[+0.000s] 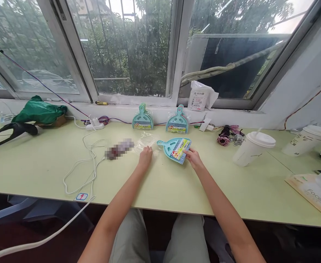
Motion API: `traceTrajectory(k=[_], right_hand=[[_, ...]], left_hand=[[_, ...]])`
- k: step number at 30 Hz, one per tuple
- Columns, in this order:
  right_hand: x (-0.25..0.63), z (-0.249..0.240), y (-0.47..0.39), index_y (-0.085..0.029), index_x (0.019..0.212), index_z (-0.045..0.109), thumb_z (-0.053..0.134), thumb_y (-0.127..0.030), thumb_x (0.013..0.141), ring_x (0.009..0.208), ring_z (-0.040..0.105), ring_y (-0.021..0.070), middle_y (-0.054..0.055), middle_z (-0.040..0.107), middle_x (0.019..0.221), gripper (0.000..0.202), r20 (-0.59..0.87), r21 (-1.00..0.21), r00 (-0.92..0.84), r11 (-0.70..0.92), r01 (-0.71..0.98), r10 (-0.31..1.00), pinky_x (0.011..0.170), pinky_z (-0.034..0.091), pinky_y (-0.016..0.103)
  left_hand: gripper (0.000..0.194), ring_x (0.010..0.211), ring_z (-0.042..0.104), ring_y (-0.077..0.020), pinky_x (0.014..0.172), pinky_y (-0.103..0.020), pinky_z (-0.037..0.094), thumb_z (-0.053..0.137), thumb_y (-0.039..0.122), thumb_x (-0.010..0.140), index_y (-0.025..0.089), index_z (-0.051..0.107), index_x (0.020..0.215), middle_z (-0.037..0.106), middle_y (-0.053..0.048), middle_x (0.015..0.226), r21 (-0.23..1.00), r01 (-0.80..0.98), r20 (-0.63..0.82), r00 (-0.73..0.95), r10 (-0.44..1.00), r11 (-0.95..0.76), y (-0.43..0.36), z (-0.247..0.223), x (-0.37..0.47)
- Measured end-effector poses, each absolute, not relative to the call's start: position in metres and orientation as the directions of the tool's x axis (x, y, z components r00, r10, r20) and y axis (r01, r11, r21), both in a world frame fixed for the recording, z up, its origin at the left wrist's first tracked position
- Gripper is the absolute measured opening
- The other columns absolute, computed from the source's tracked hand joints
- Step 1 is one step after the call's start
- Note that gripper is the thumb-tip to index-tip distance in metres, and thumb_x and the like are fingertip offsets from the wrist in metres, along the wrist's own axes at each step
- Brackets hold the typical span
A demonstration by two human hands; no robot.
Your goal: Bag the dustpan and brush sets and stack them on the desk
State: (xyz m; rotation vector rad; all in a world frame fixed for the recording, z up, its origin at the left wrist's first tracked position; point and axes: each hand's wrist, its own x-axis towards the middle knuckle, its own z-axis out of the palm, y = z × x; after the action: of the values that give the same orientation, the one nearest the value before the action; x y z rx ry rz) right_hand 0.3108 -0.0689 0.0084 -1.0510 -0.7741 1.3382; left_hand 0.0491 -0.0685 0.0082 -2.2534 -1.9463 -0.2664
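My right hand (pixel 193 158) grips the right edge of a small teal dustpan (pixel 167 149), which has a brush set in it and a printed yellow-and-white label. The dustpan's handle points left, and it is tilted just above or on the table. My left hand (pixel 146 156) is closed at the near edge of a crinkled clear plastic bag (pixel 144 139) lying on the table. Against the wall stand two more bundles of teal dustpan sets, a left bundle (pixel 142 118) and a right bundle (pixel 177 120), both wrapped in clear plastic.
On the left are a white cable (pixel 93 164), a power strip (pixel 95 126), a green bag (pixel 37 110) and a blurred-out object (pixel 119 148). To the right stand a white cup (pixel 253 148), another cup (pixel 306 139) and a tissue pack (pixel 313 191). Windows rise behind the table (pixel 171 197).
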Motion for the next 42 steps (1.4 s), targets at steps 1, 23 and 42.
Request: traceTrajectory(k=[1,23,42], right_hand=[[0.310,0.009,-0.070,-0.016,0.084,0.064,0.069,-0.010,0.066,0.068,0.070,0.0177,0.004,0.073,0.079,0.019,-0.117,-0.920,0.105,-0.068,-0.387,0.988,0.061,0.058,0.026],[0.269,0.015,-0.088,-0.018,0.090,0.063,0.076,-0.014,0.061,0.072,0.070,0.0204,0.004,0.073,0.079,0.031,-0.069,-0.916,-0.012,-0.068,-0.395,0.998,0.065,0.059,0.031],[0.244,0.008,-0.092,-0.018,0.083,0.066,0.082,-0.030,0.054,0.086,0.068,0.0226,0.006,0.072,0.092,0.034,0.023,-0.781,0.213,0.151,-0.606,0.977,0.076,0.057,0.034]], left_hand=[[0.043,0.108,0.051,-0.0241,0.076,-0.031,0.050,0.034,-0.001,0.084,0.010,0.053,0.121,0.054,-0.018,0.119,0.002,0.988,0.249,0.147,0.957,-0.152,-0.068,0.008,0.050],[0.050,0.127,0.043,-0.0209,0.104,-0.038,0.040,0.033,0.008,0.087,0.026,0.047,0.131,0.048,-0.006,0.138,0.272,0.854,0.426,0.307,0.851,-0.444,-0.089,0.023,0.064],[0.051,0.102,0.062,-0.0230,0.083,-0.035,0.051,0.062,0.049,0.078,0.018,0.056,0.118,0.061,-0.013,0.121,0.871,-0.411,-0.089,0.404,0.910,0.268,-0.083,0.000,0.107]])
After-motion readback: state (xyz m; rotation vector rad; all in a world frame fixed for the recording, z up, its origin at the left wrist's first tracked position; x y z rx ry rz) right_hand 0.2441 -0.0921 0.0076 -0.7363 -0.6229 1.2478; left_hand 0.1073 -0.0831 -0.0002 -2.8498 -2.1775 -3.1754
